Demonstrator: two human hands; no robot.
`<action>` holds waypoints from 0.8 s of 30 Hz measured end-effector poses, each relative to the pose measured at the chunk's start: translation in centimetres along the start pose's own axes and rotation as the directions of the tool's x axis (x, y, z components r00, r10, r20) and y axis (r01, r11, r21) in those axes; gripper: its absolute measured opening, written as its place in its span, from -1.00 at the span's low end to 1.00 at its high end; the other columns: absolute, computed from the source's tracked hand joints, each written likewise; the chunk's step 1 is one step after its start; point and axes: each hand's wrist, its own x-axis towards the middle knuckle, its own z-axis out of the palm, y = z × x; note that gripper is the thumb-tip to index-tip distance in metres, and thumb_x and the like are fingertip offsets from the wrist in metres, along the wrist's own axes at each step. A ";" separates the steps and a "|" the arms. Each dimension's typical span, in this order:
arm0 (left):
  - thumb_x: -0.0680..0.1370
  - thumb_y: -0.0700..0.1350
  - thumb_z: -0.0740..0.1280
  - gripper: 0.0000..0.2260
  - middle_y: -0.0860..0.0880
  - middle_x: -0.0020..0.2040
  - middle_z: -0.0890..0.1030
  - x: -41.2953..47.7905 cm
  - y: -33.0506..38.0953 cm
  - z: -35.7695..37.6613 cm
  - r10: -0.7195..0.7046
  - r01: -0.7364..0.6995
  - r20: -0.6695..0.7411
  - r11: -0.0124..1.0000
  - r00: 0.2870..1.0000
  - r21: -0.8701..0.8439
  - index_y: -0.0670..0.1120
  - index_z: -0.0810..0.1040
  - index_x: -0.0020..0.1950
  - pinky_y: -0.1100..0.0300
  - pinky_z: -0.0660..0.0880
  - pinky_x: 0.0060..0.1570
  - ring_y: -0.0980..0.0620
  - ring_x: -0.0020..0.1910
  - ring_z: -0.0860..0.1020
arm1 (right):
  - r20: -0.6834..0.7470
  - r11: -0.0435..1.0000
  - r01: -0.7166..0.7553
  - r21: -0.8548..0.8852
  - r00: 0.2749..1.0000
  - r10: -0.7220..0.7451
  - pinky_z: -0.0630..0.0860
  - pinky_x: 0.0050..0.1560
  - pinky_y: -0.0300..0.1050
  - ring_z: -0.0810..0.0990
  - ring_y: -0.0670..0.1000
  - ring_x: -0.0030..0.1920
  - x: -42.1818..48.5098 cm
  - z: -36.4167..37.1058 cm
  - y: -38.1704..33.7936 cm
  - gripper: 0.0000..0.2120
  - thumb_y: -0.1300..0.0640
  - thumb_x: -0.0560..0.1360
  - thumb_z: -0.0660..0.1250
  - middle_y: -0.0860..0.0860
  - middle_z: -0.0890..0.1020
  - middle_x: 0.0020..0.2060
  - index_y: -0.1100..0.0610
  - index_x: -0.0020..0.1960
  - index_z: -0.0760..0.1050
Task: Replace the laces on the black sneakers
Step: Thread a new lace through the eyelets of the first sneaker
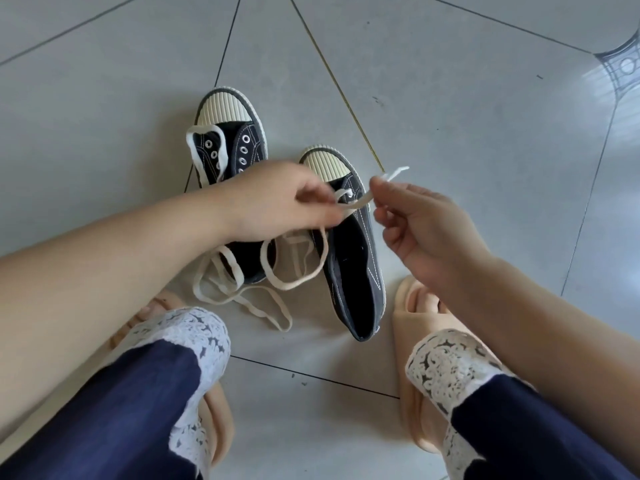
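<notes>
Two black sneakers with cream ribbed toe caps lie on the tiled floor. The left sneaker shows bare metal eyelets, and a cream lace loop drapes over it. The right sneaker lies beside it, heel toward me. My left hand hovers over both shoes and pinches a cream lace near the right sneaker's top eyelets. My right hand pinches the same lace near its tip, which sticks out up and to the right. The rest of the lace trails in loops on the floor between the shoes.
My feet in beige slides and navy trousers with white lace cuffs frame the shoes at the bottom. Grey floor tiles stretch all around, with a patterned tile corner at the far right.
</notes>
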 end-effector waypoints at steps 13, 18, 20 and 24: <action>0.49 -0.25 0.33 -0.92 0.00 -0.37 0.62 1.2 0.4 2.7 -0.329 0.109 -0.109 0.579 0.938 -0.808 -0.15 0.58 -0.19 0.23 0.57 -0.29 0.10 -0.36 0.59 | 0.193 0.413 0.346 -0.842 0.910 -0.367 0.33 -0.21 -0.54 0.46 -0.23 -0.21 0.1 0.0 2.1 -0.69 0.00 0.31 0.48 -0.18 0.49 -0.15 -0.06 0.01 0.51; 0.48 -0.24 0.36 -0.96 0.00 -0.44 0.57 1.5 -0.1 4.0 -0.335 0.146 -0.127 0.679 0.934 -0.720 -0.18 0.59 -0.16 0.30 0.45 -0.47 0.17 -0.57 0.39 | 0.164 0.409 0.254 -0.876 0.956 -0.244 0.45 -0.05 -0.30 0.59 -0.12 -0.05 1.2 -1.3 3.0 -0.69 0.12 0.42 0.37 -0.12 0.61 -0.03 0.01 0.15 0.53; 0.49 -0.23 0.35 -0.93 0.04 -0.52 0.54 1.6 -0.2 4.8 -0.334 0.159 -0.143 0.729 0.932 -0.666 -0.19 0.58 -0.18 0.29 0.34 -0.53 0.15 -0.62 0.33 | 0.098 0.538 0.224 -0.812 0.963 -0.253 0.51 -0.05 -0.32 0.62 -0.16 -0.12 1.2 -1.6 3.2 -0.78 0.17 0.43 0.35 -0.18 0.65 -0.17 -0.04 0.04 0.60; 0.48 -0.18 0.37 -0.85 0.07 -0.52 0.53 2.1 -0.1 5.9 -0.287 0.156 -0.210 0.860 0.935 -0.486 -0.13 0.58 -0.29 0.27 0.31 -0.44 0.23 -0.61 0.37 | 0.032 0.743 0.169 -0.648 0.980 -0.195 0.57 0.08 -0.02 0.66 -0.05 -0.13 1.2 -2.2 3.3 -0.76 0.25 0.42 0.32 -0.10 0.69 -0.22 -0.09 -0.14 0.62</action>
